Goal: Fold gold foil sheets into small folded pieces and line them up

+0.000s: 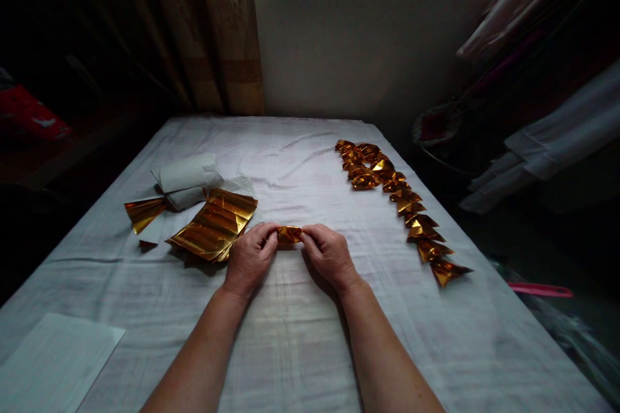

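A small folded piece of gold foil paper point(289, 234) is pinched between both my hands over the white cloth. My left hand point(250, 257) grips its left end with closed fingers, and my right hand point(329, 253) grips its right end the same way. Just left of my left hand lies a stack of flat gold foil sheets point(216, 224). To the right, a row of several folded gold pieces point(402, 200) runs from the far side toward me.
The table is covered by a white cloth point(300, 335). Crumpled white paper point(186, 179) and a loose gold scrap point(143, 211) lie at left. A white sheet point(53, 364) rests at the near left corner. A curtain and wall stand behind; hanging clothes at right.
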Available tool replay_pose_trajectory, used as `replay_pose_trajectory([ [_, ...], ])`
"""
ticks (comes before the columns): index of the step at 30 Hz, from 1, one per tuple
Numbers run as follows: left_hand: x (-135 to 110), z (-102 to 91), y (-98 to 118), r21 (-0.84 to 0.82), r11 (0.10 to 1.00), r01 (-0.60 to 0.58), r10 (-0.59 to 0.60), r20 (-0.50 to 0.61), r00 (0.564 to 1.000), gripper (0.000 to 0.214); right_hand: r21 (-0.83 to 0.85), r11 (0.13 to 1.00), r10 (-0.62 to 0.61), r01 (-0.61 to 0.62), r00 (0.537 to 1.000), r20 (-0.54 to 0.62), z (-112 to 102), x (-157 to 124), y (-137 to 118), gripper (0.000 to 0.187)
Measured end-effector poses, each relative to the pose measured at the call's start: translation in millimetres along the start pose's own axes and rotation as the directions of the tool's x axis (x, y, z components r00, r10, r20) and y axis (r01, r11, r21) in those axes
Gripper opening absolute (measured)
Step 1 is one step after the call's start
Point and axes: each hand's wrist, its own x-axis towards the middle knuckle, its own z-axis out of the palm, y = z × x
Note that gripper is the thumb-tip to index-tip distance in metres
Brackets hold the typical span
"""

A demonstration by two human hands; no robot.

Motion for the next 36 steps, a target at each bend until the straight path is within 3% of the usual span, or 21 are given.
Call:
replay_pose_trajectory([
  [5, 0, 0.8, 3, -0.064, 0.998, 0.001, 0.0, 0.022, 1.0, 0.021, 0.022, 1.0, 0.016, -0.015, 0.999, -0.037, 1, 0, 2, 0.019],
  [15, 1, -1.8, 9, 0.017, 0.996, 0.085, -0.085, 0.005, 0.996, 0.022, 0.002, 0.999, 0.034, -0.034, 0.999, 0.03, -6, 1, 2, 0.027],
  [24, 1, -0.7, 8, 0.026, 0.995, 0.097, -0.098, 0.035, 0.995, 0.026, -0.012, 0.991, 0.13, -0.134, 0.978, -0.163, -10, 1, 16, 0.026],
  [29, 2, -0.7, 4, 0.027, 0.997, 0.071, -0.071, 0.02, 0.997, 0.023, -0.098, 0.961, 0.218, -0.258, 0.927, -0.305, -27, 3, 27, 0.03],
  [34, 3, -2.7, 4, 0.0, 0.999, 0.037, -0.036, 0.038, 0.999, 0.022, -0.212, 0.835, 0.354, -0.508, 0.79, -0.5, -56, 11, 52, 0.035],
  [36, 3, -2.8, 4, -0.001, 0.999, 0.032, -0.032, 0.044, 0.998, 0.022, -0.266, 0.791, 0.365, -0.551, 0.774, -0.518, -66, 15, 63, 0.037],
])
